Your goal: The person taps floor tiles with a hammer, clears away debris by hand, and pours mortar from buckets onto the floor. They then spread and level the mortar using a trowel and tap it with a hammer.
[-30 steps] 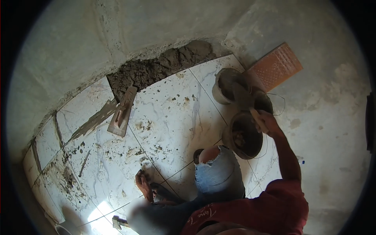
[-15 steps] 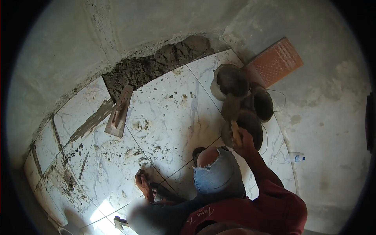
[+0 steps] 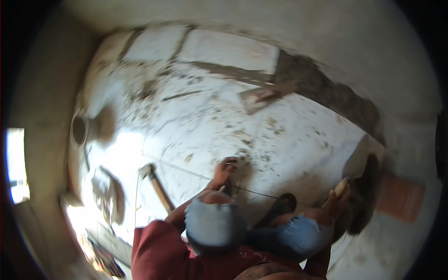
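Observation:
My right hand (image 3: 334, 204), at the lower right, is closed round the wooden handle of a trowel (image 3: 357, 158). Its wide grey blade points up and away, beside the dark buckets (image 3: 365, 205). Near my bent knee, my left hand (image 3: 224, 172) hangs low over the tiled floor (image 3: 200, 130). Its fingers look loosely bent and apart, with nothing visible in them, though motion softens the detail. Ahead, a rectangular plastering trowel (image 3: 261, 97) lies on the tiles at the edge of the wet mortar (image 3: 317, 77).
A hammer (image 3: 158, 189) lies to the left of my knee. Farther left stand a pale bucket (image 3: 80, 129) and a crumpled pale bag (image 3: 105, 191). A thin rod (image 3: 181, 95) and mortar crumbs lie on the tiles. An orange board (image 3: 400, 198) is at the right.
My view has swung left, bringing the hammer, pale bucket and bag into sight. The trowel's blade now shows raised beside the buckets; earlier it was over them. My left hand stays low near the floor.

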Demonstrator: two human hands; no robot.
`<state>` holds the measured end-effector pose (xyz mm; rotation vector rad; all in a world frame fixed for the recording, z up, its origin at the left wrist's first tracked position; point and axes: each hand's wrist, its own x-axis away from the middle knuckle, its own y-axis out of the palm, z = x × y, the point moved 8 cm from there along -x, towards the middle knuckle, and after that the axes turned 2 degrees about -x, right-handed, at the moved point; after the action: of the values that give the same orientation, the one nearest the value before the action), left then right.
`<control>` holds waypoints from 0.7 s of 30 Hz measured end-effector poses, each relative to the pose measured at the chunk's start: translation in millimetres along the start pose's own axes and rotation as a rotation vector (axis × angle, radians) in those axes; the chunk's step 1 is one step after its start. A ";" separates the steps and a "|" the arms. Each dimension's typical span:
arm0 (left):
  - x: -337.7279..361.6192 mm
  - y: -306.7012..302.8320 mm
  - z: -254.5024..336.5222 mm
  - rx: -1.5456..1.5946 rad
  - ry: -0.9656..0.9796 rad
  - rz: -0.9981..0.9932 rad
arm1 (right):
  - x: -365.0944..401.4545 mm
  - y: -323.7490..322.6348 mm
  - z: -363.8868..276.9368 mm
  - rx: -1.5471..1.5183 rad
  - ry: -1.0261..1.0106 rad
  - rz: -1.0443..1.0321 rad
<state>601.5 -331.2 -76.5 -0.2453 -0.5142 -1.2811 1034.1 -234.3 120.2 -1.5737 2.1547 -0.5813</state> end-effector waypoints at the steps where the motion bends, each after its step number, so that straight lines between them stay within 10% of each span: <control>1: -0.1 9.6 4.8 0.074 0.032 -0.087 | -3.8 29.5 -25.7 -0.033 -0.026 -0.079; 6: -0.4 90.8 68.2 0.027 -0.021 -0.480 | 21.2 196.3 -86.3 -0.170 0.179 -1.006; 12: 2.2 54.9 121.9 0.540 0.165 -0.476 | 62.7 309.0 -175.5 -0.227 -0.037 -1.358; 17: -8.2 -138.8 64.4 0.079 0.276 0.347 | 44.3 370.7 -208.3 -0.052 -0.259 -1.298; 21: 12.7 -308.4 59.0 -0.241 0.314 1.047 | 21.9 430.3 -209.4 -0.250 0.065 -1.229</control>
<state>296.2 -401.6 -52.1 -0.4310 0.0744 -0.3313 574.3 -117.0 54.6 -2.9685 1.0706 -0.6886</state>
